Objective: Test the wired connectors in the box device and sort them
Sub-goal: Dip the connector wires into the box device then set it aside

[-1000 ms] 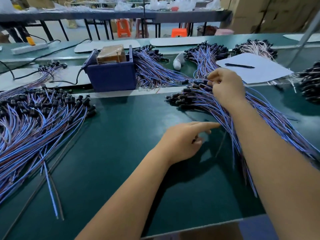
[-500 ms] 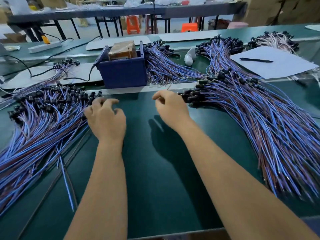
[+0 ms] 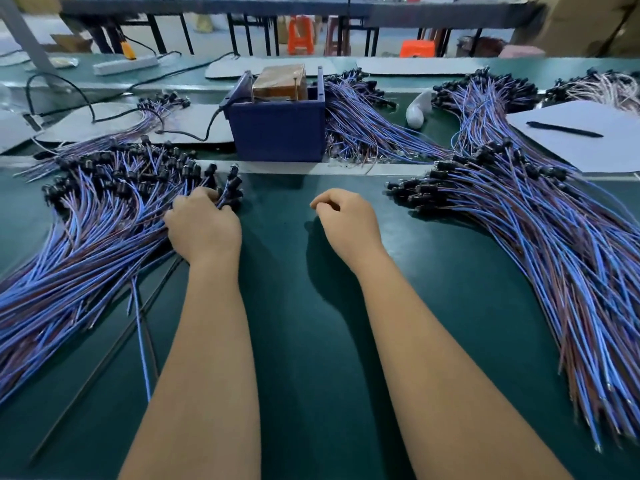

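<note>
Left hand (image 3: 204, 230) lies on the left pile of wired connectors (image 3: 104, 216) near the green table's (image 3: 304, 341) left edge; fingers curl into the black plug ends, apparently grasping several. Right hand (image 3: 346, 223) hovers mid-table, fingers loosely curled, holding nothing. Blue box device (image 3: 277, 129) stands at the far edge; right pile (image 3: 536, 230) spreads toward the right edge.

A dark green work surface (image 3: 311, 341) is seen in front, edged at the back by a pale strip (image 3: 346, 168). Beyond it a second green bench (image 3: 519, 69) is laid with pale mats (image 3: 415, 65). Further back a dark table (image 3: 415, 15) on black legs is seen, with orange stools (image 3: 300, 34) on a pale floor (image 3: 214, 46) underneath. Cardboard boxes (image 3: 588, 22) are stacked at the right.
</note>
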Demonstrator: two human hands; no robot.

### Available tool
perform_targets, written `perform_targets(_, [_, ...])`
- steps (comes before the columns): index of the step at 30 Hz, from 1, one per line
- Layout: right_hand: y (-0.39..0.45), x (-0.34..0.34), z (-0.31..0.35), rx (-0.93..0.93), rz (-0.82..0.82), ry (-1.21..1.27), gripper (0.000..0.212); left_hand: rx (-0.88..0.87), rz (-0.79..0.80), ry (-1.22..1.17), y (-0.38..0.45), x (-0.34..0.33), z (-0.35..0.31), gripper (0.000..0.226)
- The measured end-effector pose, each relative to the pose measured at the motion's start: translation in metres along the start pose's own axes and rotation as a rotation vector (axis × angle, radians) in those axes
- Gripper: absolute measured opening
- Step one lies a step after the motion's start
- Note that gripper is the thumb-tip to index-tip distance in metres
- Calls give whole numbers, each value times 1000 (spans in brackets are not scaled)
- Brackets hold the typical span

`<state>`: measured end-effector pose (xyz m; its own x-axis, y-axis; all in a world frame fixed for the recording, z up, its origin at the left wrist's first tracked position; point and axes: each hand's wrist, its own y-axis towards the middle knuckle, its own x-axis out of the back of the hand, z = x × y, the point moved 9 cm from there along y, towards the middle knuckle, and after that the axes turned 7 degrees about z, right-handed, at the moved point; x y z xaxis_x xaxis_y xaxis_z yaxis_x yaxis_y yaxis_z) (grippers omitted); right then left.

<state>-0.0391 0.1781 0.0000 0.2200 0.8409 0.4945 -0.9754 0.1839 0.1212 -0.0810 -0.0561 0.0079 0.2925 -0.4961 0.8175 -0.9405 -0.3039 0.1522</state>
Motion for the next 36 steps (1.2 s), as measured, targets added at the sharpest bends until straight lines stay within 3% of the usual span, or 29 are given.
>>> perform_targets(5, [-2, 0, -1, -4, 17, 70, 23, -9, -61, -155, 2, 7, 5, 24])
perform_targets(10, [-4, -1, -1, -3, 40, 66, 23, -6, -44, -157, 2, 4, 6, 38])
perform_targets(15, [-7, 0, 5, 35, 2, 70, 22, -40, -176, -247, -5, 16, 2, 27])
perform_targets(18, [-11, 5, 8, 55, -46, 163, 22, -198, -298, -290, -17, 28, -21, 22])
perform_targets(20, [-11, 1, 9, 38, -13, 289, 22, -338, -284, -370, -28, 27, -41, 17])
perform_targets(25, [-10, -21, 8, -85, 208, 715, 36, -414, -3, -982, -52, 5, -77, 18])
perform_targets(28, [-6, -18, 3, -147, 220, 834, 49, -410, 263, -1310, -66, -13, -99, 23])
perform_targets(36, [-1, 6, -14, -171, 61, 1034, 29, -384, 970, -1261, -89, -59, -129, 43])
